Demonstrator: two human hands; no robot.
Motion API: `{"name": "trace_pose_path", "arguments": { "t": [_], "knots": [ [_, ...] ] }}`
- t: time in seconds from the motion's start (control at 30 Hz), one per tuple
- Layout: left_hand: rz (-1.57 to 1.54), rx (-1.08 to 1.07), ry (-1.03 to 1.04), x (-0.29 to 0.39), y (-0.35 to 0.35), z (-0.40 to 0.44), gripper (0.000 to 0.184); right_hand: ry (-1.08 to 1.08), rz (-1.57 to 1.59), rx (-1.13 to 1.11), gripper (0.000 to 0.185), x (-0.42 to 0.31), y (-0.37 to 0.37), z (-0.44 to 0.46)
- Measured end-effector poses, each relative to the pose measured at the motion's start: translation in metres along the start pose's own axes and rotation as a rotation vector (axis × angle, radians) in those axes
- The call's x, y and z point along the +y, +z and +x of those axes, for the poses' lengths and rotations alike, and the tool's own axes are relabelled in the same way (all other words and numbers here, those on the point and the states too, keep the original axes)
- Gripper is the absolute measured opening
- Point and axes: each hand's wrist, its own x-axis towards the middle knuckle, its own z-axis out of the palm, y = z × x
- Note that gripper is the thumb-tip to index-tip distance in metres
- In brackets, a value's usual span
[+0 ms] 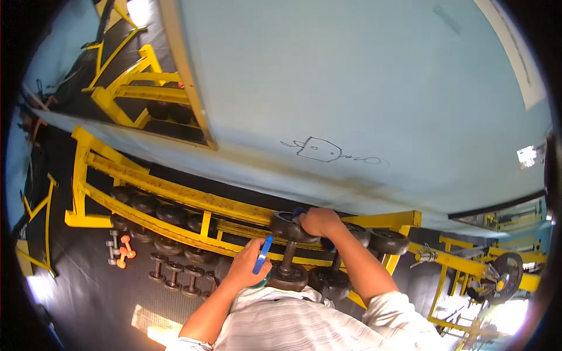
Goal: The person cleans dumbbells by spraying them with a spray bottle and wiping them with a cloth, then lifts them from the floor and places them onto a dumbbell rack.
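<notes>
A large black dumbbell (288, 255) lies across the yellow rack (246, 209) in front of my body. My right hand (321, 223) is closed at its far weight plate, with a bit of dark blue cloth (299, 211) showing at the fingers. Left of the dumbbell, my left hand (249, 268) is closed around a narrow bright blue object (263, 255). A teal rounded part (259, 284) shows below that hand; whether it joins the blue piece I cannot tell. More black dumbbells (333, 279) sit to the right on the rack.
Smaller dumbbells (174, 275) stand on the dark floor, with an orange dumbbell (124, 251) farther left. Behind the rack rises a light blue wall with a drawing (319, 149) and a framed mirror (181, 76). A barbell plate (506, 278) is at the right.
</notes>
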Motion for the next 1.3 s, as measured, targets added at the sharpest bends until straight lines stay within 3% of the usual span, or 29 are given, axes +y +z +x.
{"name": "trace_pose_path", "arguments": {
  "t": [0.07, 0.17, 0.3, 0.4, 0.47, 0.5, 0.57, 0.6, 0.67, 0.7, 0.77, 0.8, 0.83, 0.9, 0.97, 1.03, 1.07, 1.13, 1.17, 1.23, 1.3],
  "knots": [
    [0.012, 0.007, -0.022, -0.005, 0.001, -0.007, 0.051, 0.157, 0.069, 0.056, 0.048, -0.011, -0.002, -0.013],
    [0.023, 0.029, 0.039, -0.015, 0.006, -0.008, 0.053, -0.065, 0.12, 0.152, 0.05, -0.029, -0.002, -0.001],
    [-0.011, -0.034, -0.049, -0.002, 0.006, -0.005, 0.053, -0.093, 0.244, 0.09, 0.051, 0.0, 0.027, 0.057],
    [-0.028, -0.018, -0.046, -0.002, 0.003, -0.008, 0.052, 0.162, 0.186, 0.176, 0.052, -0.002, 0.013, 0.01],
    [-0.023, -0.026, -0.036, -0.004, 0.0, -0.01, 0.052, 0.052, 0.089, 0.502, 0.044, 0.006, 0.04, -0.019],
    [-0.017, -0.031, -0.029, -0.005, -0.002, -0.01, 0.051, 0.055, 0.088, 0.504, 0.044, 0.011, 0.052, -0.031],
    [-0.008, -0.038, 0.004, -0.003, -0.005, -0.01, 0.05, 0.096, 0.279, 0.793, 0.03, 0.016, 0.076, -0.051],
    [0.002, -0.048, 0.035, -0.001, -0.006, -0.008, 0.049, 0.103, 0.282, 0.798, 0.03, 0.016, 0.093, -0.048],
    [0.011, -0.091, 0.02, 0.001, -0.006, -0.004, 0.049, 0.072, 0.423, 1.179, 0.03, 0.021, 0.137, -0.025],
    [0.019, -0.122, -0.003, 0.003, -0.004, -0.002, 0.049, 0.096, 0.43, 1.19, 0.03, 0.021, 0.157, -0.013],
    [0.036, -0.152, 0.027, 0.009, 0.0, 0.002, 0.049, 0.157, 0.379, 1.44, 0.031, 0.016, 0.188, 0.007],
    [0.046, -0.163, 0.034, 0.011, 0.002, 0.0, 0.049, 0.315, 0.527, 1.214, 0.027, 0.01, 0.195, 0.001],
    [0.062, -0.195, 0.042, 0.011, 0.004, -0.003, 0.049, 0.344, 0.552, 1.219, 0.027, 0.009, 0.208, -0.006],
    [0.021, -0.198, 0.073, 0.01, 0.008, -0.002, 0.048, 0.393, 0.676, 0.825, 0.027, 0.012, 0.226, -0.018],
    [0.044, -0.227, 0.13, 0.012, 0.008, -0.006, 0.05, 0.416, 0.724, 0.968, 0.032, 0.006, 0.214, -0.046],
    [-0.004, -0.367, -0.019, 0.023, 0.006, -0.008, 0.051, 0.423, 0.932, 1.107, 0.03, 0.002, 0.202, -0.071],
    [0.014, -0.406, 0.004, 0.024, 0.007, -0.006, 0.051, 0.447, 1.078, 1.127, 0.034, -0.001, 0.194, -0.077],
    [-0.001, -0.432, 0.379, 0.024, 0.011, 0.001, 0.05, 0.428, 1.189, 1.317, 0.036, -0.01, 0.187, -0.072],
    [0.01, -0.493, 0.409, 0.029, 0.013, 0.005, 0.05, 0.372, 1.264, 1.482, 0.039, -0.016, 0.183, -0.07],
    [0.024, -0.557, 0.531, 0.042, 0.014, 0.009, 0.05, 0.364, 1.472, 1.279, 0.044, -0.029, 0.169, -0.084],
    [-0.011, -0.73, 0.408, 0.057, 0.011, 0.014, 0.051, -0.082, 2.276, 1.005, 0.057, -0.04, 0.166, -0.093]
  ]
}}
